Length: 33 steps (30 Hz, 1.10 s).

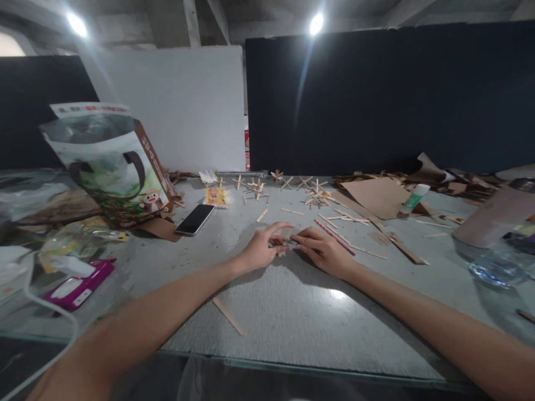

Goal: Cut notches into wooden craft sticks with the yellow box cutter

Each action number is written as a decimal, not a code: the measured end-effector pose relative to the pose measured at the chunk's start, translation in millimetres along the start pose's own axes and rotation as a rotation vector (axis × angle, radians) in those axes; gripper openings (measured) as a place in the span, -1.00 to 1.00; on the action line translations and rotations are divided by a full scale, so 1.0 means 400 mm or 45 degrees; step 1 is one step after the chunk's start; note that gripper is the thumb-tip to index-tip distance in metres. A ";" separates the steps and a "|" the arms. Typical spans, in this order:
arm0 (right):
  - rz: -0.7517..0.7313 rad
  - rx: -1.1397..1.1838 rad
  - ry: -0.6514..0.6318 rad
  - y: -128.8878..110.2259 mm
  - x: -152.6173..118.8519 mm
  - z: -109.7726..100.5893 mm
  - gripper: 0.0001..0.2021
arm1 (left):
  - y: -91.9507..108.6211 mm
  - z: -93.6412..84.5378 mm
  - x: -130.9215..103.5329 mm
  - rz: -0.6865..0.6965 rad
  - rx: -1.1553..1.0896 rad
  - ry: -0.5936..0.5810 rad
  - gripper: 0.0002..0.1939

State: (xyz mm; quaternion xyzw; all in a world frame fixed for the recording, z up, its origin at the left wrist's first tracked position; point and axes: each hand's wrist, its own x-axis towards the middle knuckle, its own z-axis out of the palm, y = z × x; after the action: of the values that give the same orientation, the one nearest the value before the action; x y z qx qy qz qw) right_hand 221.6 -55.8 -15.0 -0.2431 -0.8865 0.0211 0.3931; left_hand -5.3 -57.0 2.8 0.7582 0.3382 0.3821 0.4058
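My left hand (264,246) and my right hand (325,250) meet over the middle of the table (276,317), fingertips close together. The right fingers pinch a small, dark, shiny piece that is too small to name. My left hand is curled with its index finger reaching over the top; what lies in its fingers is mostly hidden. Small pale bits show just under the fingertips. Beside my right hand lies a thin red patterned stick (334,236), along with several pale wooden sticks (368,252). Farther back stand crossed-stick pieces (317,195).
A phone (195,219) and a yellow packet (217,197) lie left of centre. A large printed bag (112,178) and a purple device (79,287) are at left. Cardboard (371,196), a glue stick (416,199) and a clear plastic item (495,272) are at right. One wooden stick (229,316) lies in front.
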 end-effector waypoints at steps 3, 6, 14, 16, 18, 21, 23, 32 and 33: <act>0.028 -0.005 0.012 0.002 0.001 0.000 -0.66 | 0.011 -0.001 -0.001 -0.033 -0.049 0.054 -0.50; 0.033 -0.021 0.013 0.003 0.001 0.000 -0.65 | 0.014 -0.003 -0.003 -0.043 -0.055 0.056 -0.49; -0.006 -0.010 0.005 0.002 -0.002 0.001 -0.66 | 0.000 0.000 -0.002 -0.025 -0.043 0.012 -0.50; 0.013 -0.004 0.023 0.004 -0.003 0.002 -0.66 | -0.001 0.000 -0.001 -0.023 -0.081 0.052 -0.50; 0.016 -0.008 0.017 0.006 -0.003 0.003 -0.66 | -0.002 -0.001 -0.002 -0.021 -0.078 0.056 -0.50; -0.034 -0.021 -0.007 0.006 -0.003 0.004 -0.67 | -0.003 0.000 -0.004 0.001 -0.011 -0.050 -0.53; -0.066 -0.014 -0.018 0.005 -0.003 0.004 -0.67 | -0.002 0.004 -0.006 -0.005 -0.011 -0.114 -0.48; -0.052 0.007 -0.002 0.007 -0.003 0.007 -0.68 | 0.002 0.013 -0.006 -0.122 -0.010 -0.083 -0.44; -0.054 0.006 -0.002 0.008 -0.004 0.008 -0.68 | -0.001 0.012 -0.005 -0.112 -0.003 -0.087 -0.45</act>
State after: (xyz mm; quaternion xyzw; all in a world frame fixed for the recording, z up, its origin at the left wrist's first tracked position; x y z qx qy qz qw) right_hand 221.4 -53.0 -19.1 -0.2234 -0.8917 0.0150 0.3934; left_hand -2.3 -59.9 0.1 0.7547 0.3567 0.3383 0.4344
